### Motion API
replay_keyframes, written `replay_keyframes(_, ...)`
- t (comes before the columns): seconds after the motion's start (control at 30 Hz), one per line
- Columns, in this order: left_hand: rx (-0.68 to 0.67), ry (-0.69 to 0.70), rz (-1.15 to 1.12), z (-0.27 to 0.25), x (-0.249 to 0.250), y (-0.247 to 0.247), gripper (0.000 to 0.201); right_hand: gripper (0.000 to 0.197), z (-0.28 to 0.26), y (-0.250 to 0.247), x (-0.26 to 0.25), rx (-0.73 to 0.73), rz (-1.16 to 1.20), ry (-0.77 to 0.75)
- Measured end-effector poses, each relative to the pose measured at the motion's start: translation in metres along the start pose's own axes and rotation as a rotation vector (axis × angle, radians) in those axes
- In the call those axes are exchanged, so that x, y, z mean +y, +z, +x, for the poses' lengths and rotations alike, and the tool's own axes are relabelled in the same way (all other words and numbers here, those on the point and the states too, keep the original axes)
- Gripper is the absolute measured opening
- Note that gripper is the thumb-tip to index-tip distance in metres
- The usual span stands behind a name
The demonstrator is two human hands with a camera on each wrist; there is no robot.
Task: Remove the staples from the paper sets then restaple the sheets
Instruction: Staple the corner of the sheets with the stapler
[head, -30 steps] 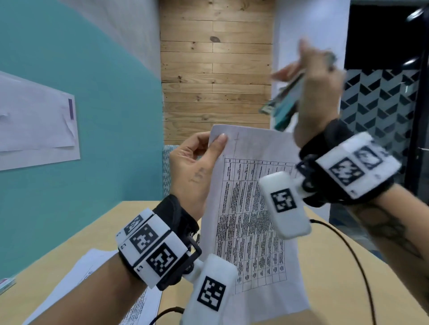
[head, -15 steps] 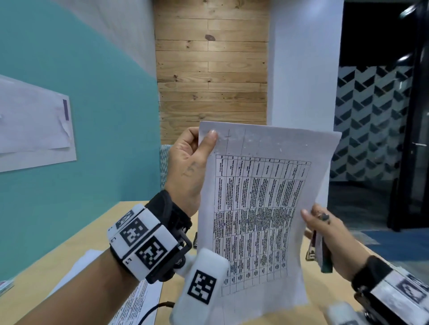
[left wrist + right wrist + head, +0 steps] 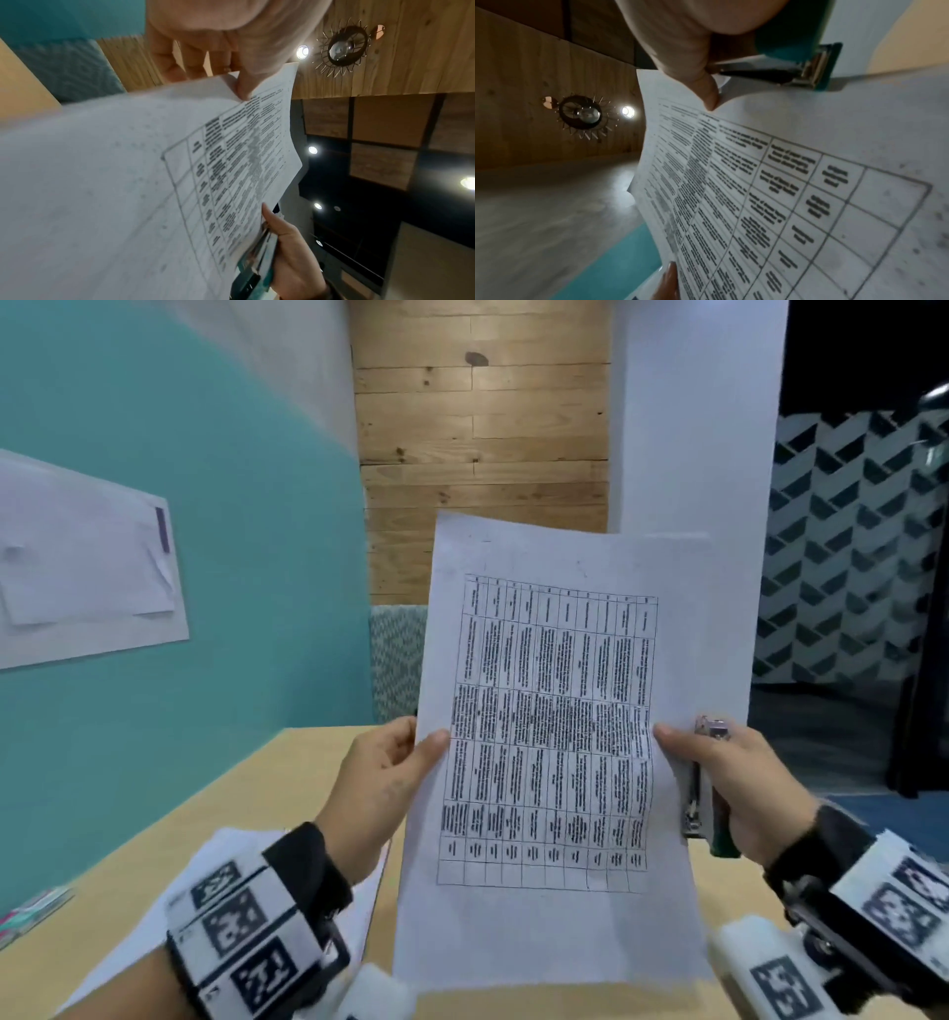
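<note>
the left hand (image 3: 377, 793) is closed on the left edge of a printed sheet (image 3: 554, 932), with the thumb laid on the front face and the other fingers (image 3: 177, 67) curled behind the paper, as is seen in the left wrist view. the right hand (image 3: 729, 778) is closed on two things at once: the right edge of the same sheet is pinched under its thumb (image 3: 707, 95), and a teal stapler (image 3: 706, 793) is gripped in the palm behind the paper, its metal nose pointing up past the knuckles. the sheet is held upright between the two hands, raised above the bench (image 3: 169, 819), its bottom edge hanging close to the wooden top. a table of dense text is printed on it, and whether more than one sheet is held cannot be told for certain. a black band with white marker blocks is worn on each wrist. more printed paper (image 3: 359, 906) is lying flat on the bench under the left wrist. a small coloured object (image 3: 31, 914) is seen at the far left edge of the bench. a white board (image 3: 87, 562) is fixed to the teal wall on the left, and wooden planks (image 3: 482, 433) are seen straight ahead.
</note>
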State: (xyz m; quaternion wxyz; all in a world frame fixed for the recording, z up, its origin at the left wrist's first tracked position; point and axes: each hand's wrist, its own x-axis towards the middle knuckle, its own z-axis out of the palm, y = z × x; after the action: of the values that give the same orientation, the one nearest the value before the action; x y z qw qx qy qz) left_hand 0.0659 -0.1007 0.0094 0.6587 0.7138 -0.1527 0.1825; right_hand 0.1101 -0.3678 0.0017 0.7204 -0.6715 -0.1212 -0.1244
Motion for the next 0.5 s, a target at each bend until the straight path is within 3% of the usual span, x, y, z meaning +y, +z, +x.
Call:
replay_keyframes(0.17,0.099,-0.088,0.031,0.01,0.007,-0.064,0.011,0.018,-0.005,0.034,-0.008,-0.304,-0.247,0.16)
replay_keyframes(0.3,0.158,-0.361,0.106,-0.002,0.008,-0.116,0.014,0.026,-0.015,0.079,-0.003,-0.553,-0.307,0.272)
replay_keyframes(0.4,0.21,-0.525,0.225,-0.021,-0.003,-0.153,0.016,0.029,-0.02,0.123,0.012,-0.614,-0.324,0.345)
replay_keyframes(0.5,0.308,-0.591,0.366,-0.038,-0.02,-0.185,0.014,0.022,-0.023,0.165,0.029,-0.676,-0.371,0.461)
